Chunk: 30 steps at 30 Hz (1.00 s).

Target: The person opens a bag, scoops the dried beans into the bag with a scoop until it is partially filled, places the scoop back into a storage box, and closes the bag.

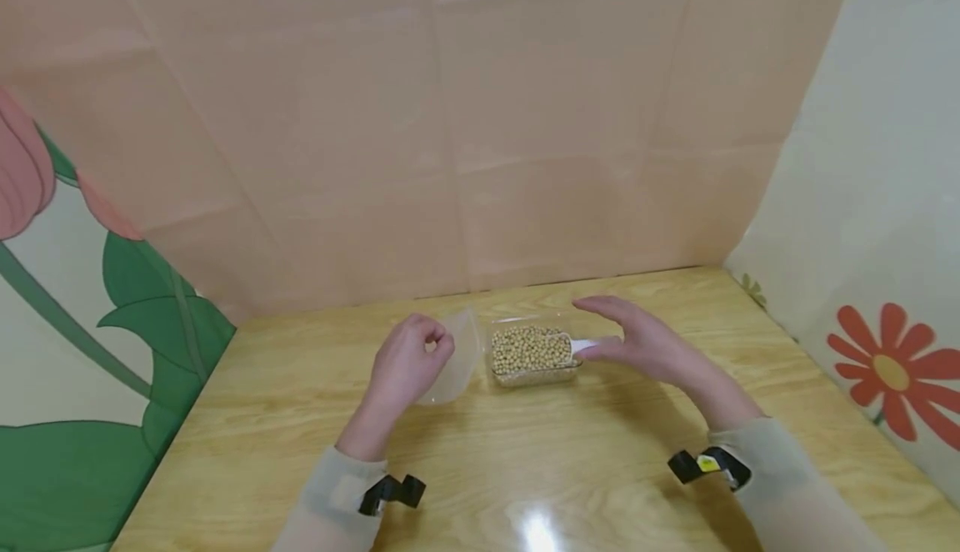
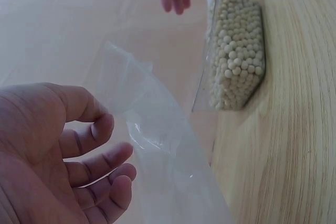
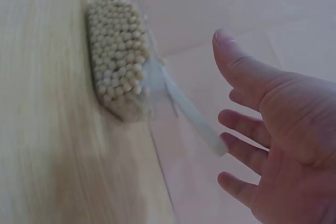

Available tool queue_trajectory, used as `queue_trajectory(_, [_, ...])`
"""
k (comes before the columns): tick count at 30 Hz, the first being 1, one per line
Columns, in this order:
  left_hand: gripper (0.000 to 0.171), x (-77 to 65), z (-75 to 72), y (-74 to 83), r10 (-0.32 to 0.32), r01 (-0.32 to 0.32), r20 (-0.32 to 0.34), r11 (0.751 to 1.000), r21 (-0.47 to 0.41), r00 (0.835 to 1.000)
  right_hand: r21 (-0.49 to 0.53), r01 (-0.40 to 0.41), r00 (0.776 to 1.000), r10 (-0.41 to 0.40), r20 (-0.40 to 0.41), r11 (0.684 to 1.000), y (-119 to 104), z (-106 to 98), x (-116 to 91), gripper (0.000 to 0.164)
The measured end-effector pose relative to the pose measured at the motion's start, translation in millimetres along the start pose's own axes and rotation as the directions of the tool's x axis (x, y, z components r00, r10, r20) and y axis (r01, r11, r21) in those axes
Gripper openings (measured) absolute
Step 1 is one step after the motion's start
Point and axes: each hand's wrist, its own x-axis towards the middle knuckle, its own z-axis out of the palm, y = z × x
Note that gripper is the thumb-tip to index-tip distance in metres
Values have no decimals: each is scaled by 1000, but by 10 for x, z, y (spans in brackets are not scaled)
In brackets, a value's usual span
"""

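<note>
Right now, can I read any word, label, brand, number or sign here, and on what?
None can be read: no lettering shows on the clear box, the white handle or the translucent plastic.
The yellow patch on the black wrist device: too small to tell whether it bears text.

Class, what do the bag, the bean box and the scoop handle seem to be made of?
Bag: probably flexible plastic film; milky, translucent, with soft glints. Box: likely clear, glossy plastic, possibly glass; soybeans show through its wall. Scoop handle: likely plastic, looking white and smooth.
</note>
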Motion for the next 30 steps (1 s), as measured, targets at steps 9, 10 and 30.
queue_trajectory(9, [16, -21, 18, -24, 7, -7, 5, 1000, -1, 1000, -41, 1, 1000, 0, 11, 999, 90, 69, -60, 77])
queue_trajectory(10, [16, -21, 16, -24, 7, -7, 5, 1000, -3, 1000, -42, 3, 1000, -3, 11, 999, 102, 74, -54, 76])
queue_trajectory(30, [16, -8, 12, 3, -11, 11, 33, 1000, -1, 999, -53, -44, 999, 43, -18, 998, 250, 195, 32, 21])
